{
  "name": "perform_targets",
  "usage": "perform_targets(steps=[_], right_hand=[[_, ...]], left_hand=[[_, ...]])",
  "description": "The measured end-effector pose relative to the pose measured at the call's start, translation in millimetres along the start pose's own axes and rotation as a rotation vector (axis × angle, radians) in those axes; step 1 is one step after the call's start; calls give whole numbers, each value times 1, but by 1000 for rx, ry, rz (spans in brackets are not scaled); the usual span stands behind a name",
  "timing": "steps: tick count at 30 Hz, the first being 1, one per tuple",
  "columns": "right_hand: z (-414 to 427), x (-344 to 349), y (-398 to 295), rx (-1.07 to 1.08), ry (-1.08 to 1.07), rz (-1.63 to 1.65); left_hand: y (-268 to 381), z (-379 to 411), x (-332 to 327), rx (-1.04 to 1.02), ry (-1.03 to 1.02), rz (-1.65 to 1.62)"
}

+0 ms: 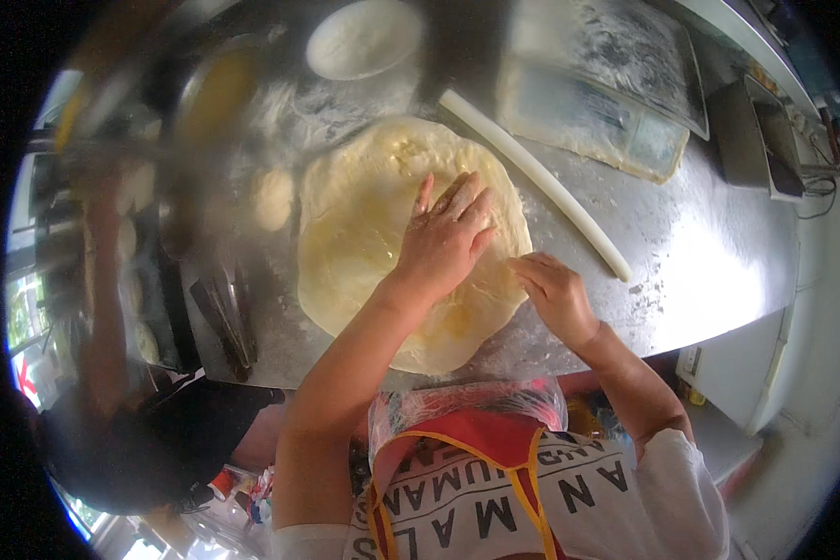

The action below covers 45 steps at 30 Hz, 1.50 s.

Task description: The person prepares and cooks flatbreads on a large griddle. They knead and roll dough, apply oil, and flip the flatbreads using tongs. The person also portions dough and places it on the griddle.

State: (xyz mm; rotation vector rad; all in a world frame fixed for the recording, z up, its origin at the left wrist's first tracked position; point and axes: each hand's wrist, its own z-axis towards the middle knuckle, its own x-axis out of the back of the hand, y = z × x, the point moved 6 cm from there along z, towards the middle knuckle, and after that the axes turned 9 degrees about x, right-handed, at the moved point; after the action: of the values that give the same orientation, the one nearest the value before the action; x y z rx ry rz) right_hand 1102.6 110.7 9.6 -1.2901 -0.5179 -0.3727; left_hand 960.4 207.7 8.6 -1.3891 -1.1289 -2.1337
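A large flattened sheet of dough [364,231], glossy and yellowish in patches, lies on the metal worktable. My left hand [441,234] rests on its upper right part, palm down with fingers spread. At the dough's right edge is my right hand [551,290], fingers bent together and fingertips at the rim; whether they pinch the dough I cannot tell. A long white rolling pin [539,182] lies slantwise on the table, to the right of the dough. A small lump of dough [273,199] sits to the left of the sheet.
A white bowl of flour [365,38] stands behind the dough. A floury plastic container or lid [595,122] lies at the back right, near a metal box [756,140]. Metal tools [224,322] lie at the front left. Another person in dark clothing [147,441] is at the left.
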Motion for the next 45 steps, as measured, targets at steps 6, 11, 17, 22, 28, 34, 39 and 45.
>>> perform_targets(steps=[6, 11, 17, 22, 28, 34, 39, 45], right_hand=[[85, -8, -3, 6, -153, -125], [157, -56, -6, 405, 26, -371], [195, -106, 3, 516, 21, -356], [226, -146, -4, 263, -236, -602], [199, -185, -40, 485, -190, -707], [135, -245, -99, 310, -469, -51], [37, -269, -128, 572, -649, -170], [1, -221, -127, 527, -684, 6]], left_hand=[[-54, 12, 10, 111, -46, -62], [-126, 23, 23, 335, -86, 274], [-170, 3, 46, 320, 41, 294], [-207, 0, 48, 329, -292, 593], [-194, -47, 74, 291, -27, -33], [-194, -101, 103, 487, 131, -548], [-140, -203, 84, 425, -35, -128], [-127, -265, 81, 605, -211, -66]])
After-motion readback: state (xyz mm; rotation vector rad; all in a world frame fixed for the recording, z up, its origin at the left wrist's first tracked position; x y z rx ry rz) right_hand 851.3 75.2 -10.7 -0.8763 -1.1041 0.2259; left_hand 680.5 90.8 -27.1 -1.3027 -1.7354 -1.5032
